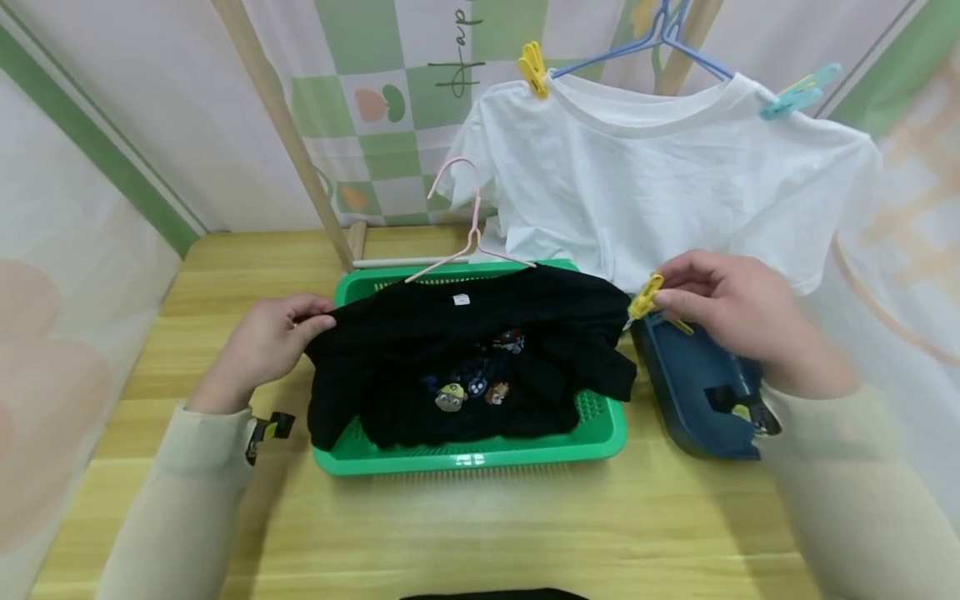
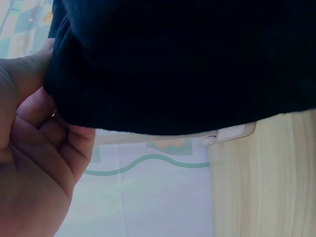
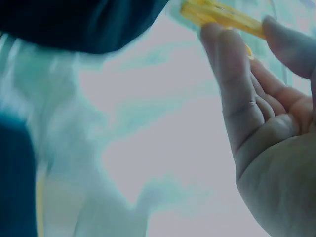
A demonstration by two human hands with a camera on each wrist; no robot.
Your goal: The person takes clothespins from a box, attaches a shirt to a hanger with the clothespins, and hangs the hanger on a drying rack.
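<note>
A black T-shirt with a cartoon print hangs on a pink hanger over a green basket. My left hand pinches the shirt at its left shoulder; in the left wrist view, thumb and fingers hold the black cloth. Beside the shirt's right shoulder, my right hand pinches a yellow clothespin. In the right wrist view, the yellow clothespin sits between thumb and fingertips, apart from the black cloth. Whether its tips touch the shirt in the head view, I cannot tell.
A white T-shirt hangs at the back right on a blue hanger, with a yellow clothespin and a turquoise one on its shoulders. Below my right hand stands a dark blue tray. A wooden post rises behind the basket.
</note>
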